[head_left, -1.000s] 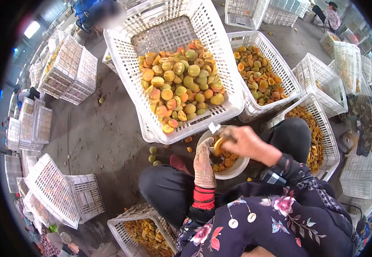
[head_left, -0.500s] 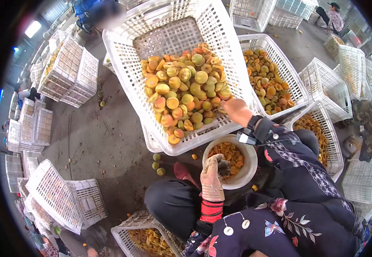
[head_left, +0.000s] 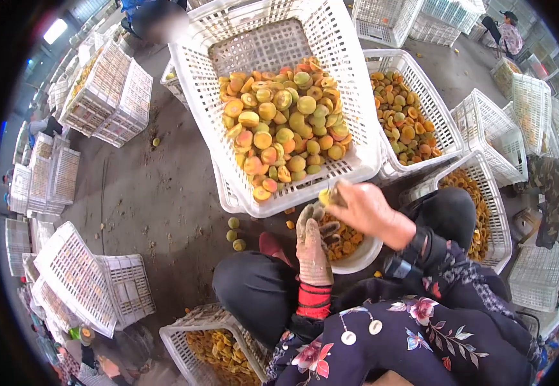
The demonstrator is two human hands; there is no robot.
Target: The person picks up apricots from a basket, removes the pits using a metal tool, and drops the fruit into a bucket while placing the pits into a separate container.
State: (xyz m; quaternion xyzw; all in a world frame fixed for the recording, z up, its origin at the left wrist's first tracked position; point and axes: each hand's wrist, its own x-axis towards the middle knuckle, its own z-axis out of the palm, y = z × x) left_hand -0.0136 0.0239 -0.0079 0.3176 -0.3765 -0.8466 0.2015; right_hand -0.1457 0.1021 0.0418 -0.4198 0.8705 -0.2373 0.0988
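My bare right hand pinches a yellow-green apricot above a white bucket that holds orange apricot pieces. Just left of it, my left hand, in a soiled glove, is raised beside the bucket. Its fingers are apart and slightly curved, close under the apricot, and I see nothing in them. Past both hands, a large white crate stands tilted towards me, holding a heap of apricots, many of them cut into halves.
A crate of apricots stands right of the large crate. Crates of orange pieces sit at my right and by my left knee. A few green apricots lie on the floor. Stacked crates and other people surround me.
My right hand has come back from the apricot heap to above the bucket, now with an apricot in its fingers. My left hand's fingers have straightened upward.
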